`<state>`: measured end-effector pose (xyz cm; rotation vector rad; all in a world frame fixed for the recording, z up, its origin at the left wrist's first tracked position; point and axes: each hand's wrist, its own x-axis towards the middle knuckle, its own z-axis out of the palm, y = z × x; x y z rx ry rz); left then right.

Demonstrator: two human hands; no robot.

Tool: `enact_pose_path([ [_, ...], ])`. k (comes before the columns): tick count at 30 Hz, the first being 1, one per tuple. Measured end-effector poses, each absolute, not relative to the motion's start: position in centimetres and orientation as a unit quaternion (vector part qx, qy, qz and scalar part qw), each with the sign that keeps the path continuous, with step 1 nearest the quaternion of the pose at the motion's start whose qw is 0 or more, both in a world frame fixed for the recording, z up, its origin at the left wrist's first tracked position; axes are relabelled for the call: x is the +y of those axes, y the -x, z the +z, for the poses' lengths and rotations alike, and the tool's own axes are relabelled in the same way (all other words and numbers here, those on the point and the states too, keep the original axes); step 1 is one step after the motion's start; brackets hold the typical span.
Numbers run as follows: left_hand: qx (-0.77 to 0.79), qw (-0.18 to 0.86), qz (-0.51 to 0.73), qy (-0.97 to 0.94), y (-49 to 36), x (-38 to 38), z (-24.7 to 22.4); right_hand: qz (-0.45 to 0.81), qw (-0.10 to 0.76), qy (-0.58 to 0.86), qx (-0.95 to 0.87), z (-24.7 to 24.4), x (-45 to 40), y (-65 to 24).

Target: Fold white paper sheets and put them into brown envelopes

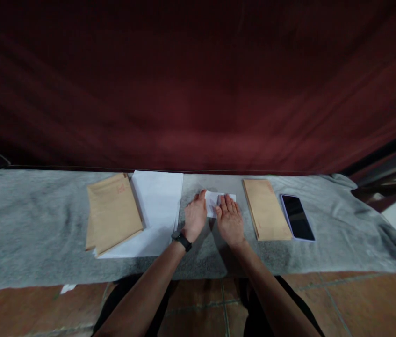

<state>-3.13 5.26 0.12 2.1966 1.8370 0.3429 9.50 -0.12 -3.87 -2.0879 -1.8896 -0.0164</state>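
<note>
A small folded sheet of white paper (212,202) lies on the grey cloth between my hands. My left hand (195,217), with a black watch on its wrist, grips the paper's left edge, its fingers partly curled and the thumb near the top corner. Flat across the right part of the paper rests my right hand (230,222), fingers stretched out and covering some of it. To the right is a stack of brown envelopes (267,210). Large white sheets (159,201) are on the left, partly under more brown envelopes (115,210).
A phone (298,217) with a dark screen and pale purple edge lies beside the right envelopes. The grey cloth (36,224) covers the long narrow surface. A dark red curtain (198,93) hangs directly behind it. Brown floor tiles (198,309) show below the front edge.
</note>
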Motion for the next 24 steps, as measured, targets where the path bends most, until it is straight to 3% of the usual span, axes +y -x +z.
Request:
enact_pose_path([
  [19, 0.610, 0.045, 0.047, -0.789, 3.3, 4.8, 0.6, -0.068, 0.182, 0.723, -0.664, -5.1, -0.2, -8.9],
  [24, 0.577, 0.023, 0.089, -0.812, 3.0, 4.4, 0.5, -0.068, 0.180, 0.722, -0.664, -5.3, -0.2, -8.9],
])
